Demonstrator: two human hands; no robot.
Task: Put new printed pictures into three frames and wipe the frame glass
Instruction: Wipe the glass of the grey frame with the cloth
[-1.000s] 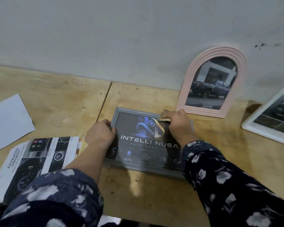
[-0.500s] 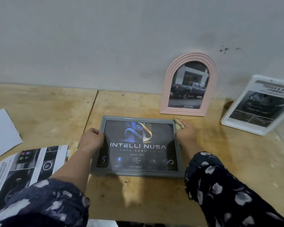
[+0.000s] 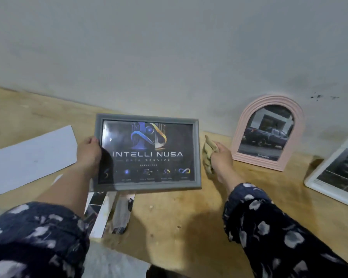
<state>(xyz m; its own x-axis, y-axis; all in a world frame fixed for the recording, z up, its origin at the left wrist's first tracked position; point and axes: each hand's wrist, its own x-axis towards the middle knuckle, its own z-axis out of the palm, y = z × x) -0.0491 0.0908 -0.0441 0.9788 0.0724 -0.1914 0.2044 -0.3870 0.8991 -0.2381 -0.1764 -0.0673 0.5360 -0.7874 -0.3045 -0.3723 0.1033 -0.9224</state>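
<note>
A grey frame (image 3: 147, 184) with a dark "INTELLI NUSA" print is lifted off the wooden table (image 3: 189, 217) and tilted toward me. My left hand (image 3: 88, 155) grips its left edge, thumb on the front. My right hand (image 3: 220, 157) is just right of the frame, apart from it, and holds a crumpled beige cloth (image 3: 208, 155). A pink arched frame (image 3: 269, 133) with a truck picture leans on the wall at the right. A white frame (image 3: 333, 175) with a dark car print lies at the far right edge.
A blank white sheet (image 3: 28, 157) lies at the left of the table. Printed sheets (image 3: 111, 213) lie under the lifted frame near the front edge. The grey wall (image 3: 169, 57) stands close behind the table.
The grey frame lay flat on the table between both hands; now my left hand alone has lifted and tilted it up. My right hand has let go and moved right with the cloth.
</note>
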